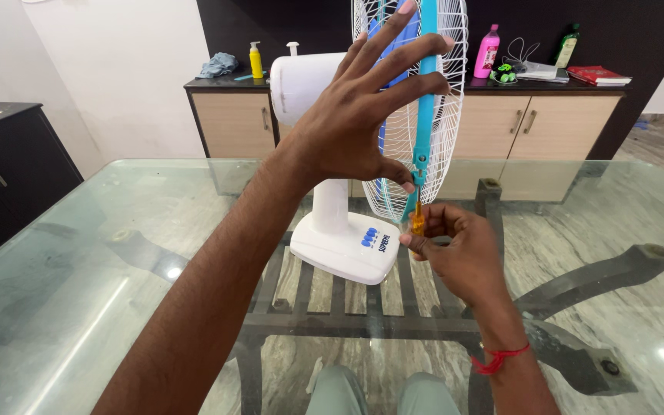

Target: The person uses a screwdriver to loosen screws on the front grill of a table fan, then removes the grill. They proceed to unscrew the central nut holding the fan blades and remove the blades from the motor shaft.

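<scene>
On the glass table [78, 253], near the middle and toward its far edge, stands a white table fan [340, 230] with a wire cage [443, 100] and a turquoise rim band [426, 92]. Left hand [363, 115] is raised against the side of the cage: fingers spread wide and laid across the rim band, thumb and a bent finger pinching the band at its lower clasp [420, 163]. Right hand [463, 250] sits just below that clasp, closed in a loose fist around a small screwdriver with an orange handle [417, 221]; the tool points up at the clasp. Tip contact with the clasp cannot be made out. Red thread band [501, 357] on the right wrist.

Beyond the far edge, a sideboard [493, 123] carries a yellow bottle [255, 60], a pink bottle [487, 52], a dark bottle [567, 48], a grey cloth [218, 65] and a red book [598, 75]. The person's knees [382, 392] show under the near edge of the glass.
</scene>
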